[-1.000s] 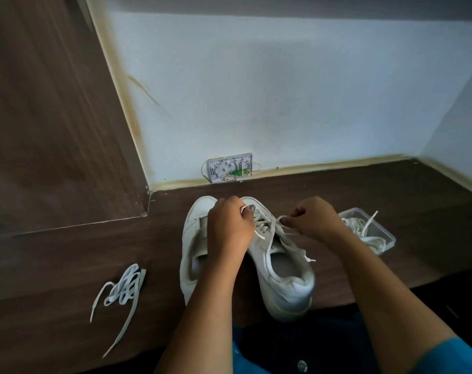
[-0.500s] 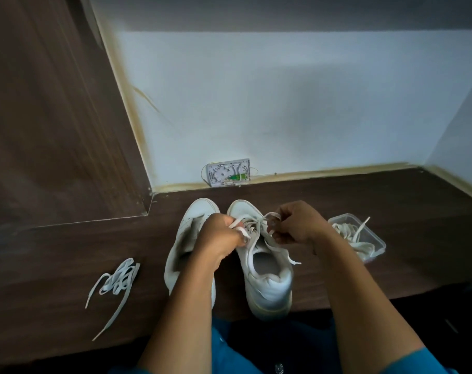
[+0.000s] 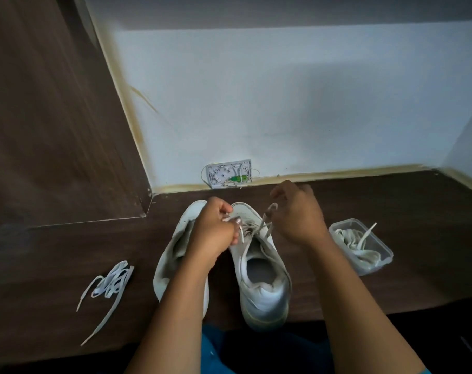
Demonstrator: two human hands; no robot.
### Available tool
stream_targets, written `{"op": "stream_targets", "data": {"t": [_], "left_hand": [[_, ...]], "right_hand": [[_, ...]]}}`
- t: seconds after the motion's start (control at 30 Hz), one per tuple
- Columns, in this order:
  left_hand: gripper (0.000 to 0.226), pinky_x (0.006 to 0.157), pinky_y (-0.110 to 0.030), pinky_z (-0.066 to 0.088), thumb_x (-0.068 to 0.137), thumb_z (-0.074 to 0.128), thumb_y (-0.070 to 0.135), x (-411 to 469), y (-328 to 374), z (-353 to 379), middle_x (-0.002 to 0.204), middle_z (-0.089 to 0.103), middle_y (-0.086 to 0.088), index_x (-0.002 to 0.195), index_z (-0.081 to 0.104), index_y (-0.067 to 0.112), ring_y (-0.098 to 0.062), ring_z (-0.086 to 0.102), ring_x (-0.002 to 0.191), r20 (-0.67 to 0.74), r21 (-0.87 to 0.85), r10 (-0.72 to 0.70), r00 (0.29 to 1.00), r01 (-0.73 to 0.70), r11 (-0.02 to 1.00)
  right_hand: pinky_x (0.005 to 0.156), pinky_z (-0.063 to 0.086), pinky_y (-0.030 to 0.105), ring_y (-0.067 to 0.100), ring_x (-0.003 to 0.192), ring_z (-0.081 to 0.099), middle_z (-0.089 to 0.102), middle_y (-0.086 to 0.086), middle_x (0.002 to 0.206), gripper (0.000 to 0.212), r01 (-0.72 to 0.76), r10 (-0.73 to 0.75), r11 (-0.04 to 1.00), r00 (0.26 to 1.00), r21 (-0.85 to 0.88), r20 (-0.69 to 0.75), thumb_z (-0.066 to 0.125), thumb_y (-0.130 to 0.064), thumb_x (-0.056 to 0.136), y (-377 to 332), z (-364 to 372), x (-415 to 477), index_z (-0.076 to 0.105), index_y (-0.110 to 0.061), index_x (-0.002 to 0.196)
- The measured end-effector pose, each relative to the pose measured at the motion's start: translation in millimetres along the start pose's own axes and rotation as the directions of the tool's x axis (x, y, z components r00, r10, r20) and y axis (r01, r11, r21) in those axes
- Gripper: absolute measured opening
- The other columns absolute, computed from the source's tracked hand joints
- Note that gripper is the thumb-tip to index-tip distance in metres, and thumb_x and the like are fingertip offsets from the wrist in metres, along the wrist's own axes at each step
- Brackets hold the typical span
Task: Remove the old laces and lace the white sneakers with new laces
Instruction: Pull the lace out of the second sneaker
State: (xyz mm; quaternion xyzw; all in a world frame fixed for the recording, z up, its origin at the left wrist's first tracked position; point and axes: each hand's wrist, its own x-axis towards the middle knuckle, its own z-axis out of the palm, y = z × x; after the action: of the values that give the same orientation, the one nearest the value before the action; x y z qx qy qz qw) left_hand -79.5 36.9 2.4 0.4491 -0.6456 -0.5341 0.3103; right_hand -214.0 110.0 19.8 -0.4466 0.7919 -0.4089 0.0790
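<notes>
home corner, wood floor (image 3: pixel 391 211), plastered wall (image 3: pixel 283 103)

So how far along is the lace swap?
Early to midway, I'd guess. Done: the left sneaker looks laceless, with loose laces lying to its left and more in the tub. In hand: the left hand and right hand pinch the lace on the right sneaker; pulling out or threading in, I cannot tell. Left: finish that shoe, then lace the other.
</notes>
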Motion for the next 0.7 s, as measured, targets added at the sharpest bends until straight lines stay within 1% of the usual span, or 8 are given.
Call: {"op": "stream_targets", "data": {"t": [0.13,0.27,0.37,0.43,0.5,0.57,0.6,0.7], "left_hand": [[0.022,0.043,-0.019,0.046,0.090,0.051,-0.008,-1.0,17.1,-3.4,0.062,0.052,-0.006,0.087,0.047,0.013,-0.010,0.050,0.046,0.015,-0.541,-0.038,0.999,0.040,0.840],[0.022,0.048,-0.020,0.050,0.088,0.051,-0.010,-2.5,17.7,-8.2,0.069,0.054,-0.009,0.091,0.050,0.012,-0.011,0.055,0.051,0.037,-0.594,0.021,0.999,0.006,0.804],[0.033,0.052,-0.023,0.045,0.083,0.044,-0.017,-2.1,11.9,-15.0,0.078,0.056,-0.007,0.090,0.048,0.015,-0.013,0.051,0.061,0.060,-0.463,-0.041,0.997,0.065,0.884],[0.034,0.053,-0.023,0.043,0.080,0.045,-0.016,-4.9,5.0,-19.5,0.076,0.057,-0.005,0.092,0.051,0.016,-0.013,0.052,0.062,0.167,-0.255,-0.070,0.983,0.112,0.961],[0.023,0.051,-0.020,0.044,0.086,0.054,-0.009,-10.9,1.3,-16.4,0.069,0.059,-0.002,0.088,0.057,0.013,-0.010,0.053,0.057,0.345,-0.060,-0.061,0.937,0.087,0.994],[0.021,0.046,-0.017,0.043,0.092,0.053,-0.002,-12.7,3.2,-9.5,0.061,0.056,-0.004,0.075,0.057,0.011,-0.006,0.051,0.047,0.371,0.008,-0.034,0.928,0.034,0.999],[0.026,0.042,-0.016,0.042,0.094,0.050,0.000,-11.0,5.5,-6.9,0.059,0.054,-0.004,0.071,0.056,0.010,-0.006,0.050,0.043,0.312,-0.013,-0.028,0.950,0.033,0.999],[0.026,0.042,-0.017,0.042,0.094,0.051,0.003,0.9,4.2,-10.3,0.060,0.054,-0.002,0.070,0.057,0.011,-0.007,0.050,0.043,0.143,-0.118,-0.034,0.989,0.051,0.992]], "right_hand": [[0.064,0.040,0.022,0.009,0.074,0.056,0.060,-0.008,0.074,0.009,0.171,-0.114,0.977,0.926,-0.131,0.360,0.075,-0.027,0.073,-11.0,0.6,-6.2,0.069,-0.022,0.077],[0.062,0.038,0.025,0.013,0.067,0.055,0.060,-0.001,0.068,0.014,0.316,-0.238,0.934,0.898,-0.165,0.370,0.072,-0.024,0.078,-16.3,18.5,-10.0,0.072,-0.011,0.075],[0.057,0.036,0.023,0.010,0.058,0.050,0.054,-0.003,0.061,0.014,0.228,-0.249,0.955,0.964,0.187,0.095,0.069,-0.010,0.081,-28.6,20.5,-12.7,0.067,-0.005,0.067],[0.054,0.042,0.022,0.015,0.055,0.052,0.058,0.008,0.060,0.019,0.075,-0.088,0.723,0.996,0.687,-0.016,0.064,-0.003,0.086,-40.3,13.4,-11.6,0.063,-0.004,0.066],[0.059,0.050,0.026,0.020,0.061,0.058,0.062,0.014,0.067,0.016,-0.006,-0.069,0.542,0.996,0.841,0.051,0.061,-0.004,0.090,-44.6,7.7,-9.5,0.063,-0.002,0.074],[0.072,0.053,0.033,0.023,0.071,0.063,0.066,0.012,0.077,0.008,-0.015,-0.096,0.783,0.985,0.621,0.146,0.064,-0.007,0.087,-34.3,7.7,-4.6,0.066,0.000,0.085],[0.077,0.053,0.033,0.022,0.078,0.065,0.069,0.008,0.083,0.007,0.007,-0.074,0.938,0.981,0.346,0.180,0.066,-0.010,0.084,-25.3,8.0,-2.8,0.069,-0.005,0.090],[0.068,0.042,0.024,0.022,0.087,0.064,0.069,0.002,0.088,0.004,-0.028,0.065,0.960,0.990,-0.277,0.128,0.062,-0.021,0.082,-8.6,0.2,-2.1,0.065,-0.021,0.080]]}}
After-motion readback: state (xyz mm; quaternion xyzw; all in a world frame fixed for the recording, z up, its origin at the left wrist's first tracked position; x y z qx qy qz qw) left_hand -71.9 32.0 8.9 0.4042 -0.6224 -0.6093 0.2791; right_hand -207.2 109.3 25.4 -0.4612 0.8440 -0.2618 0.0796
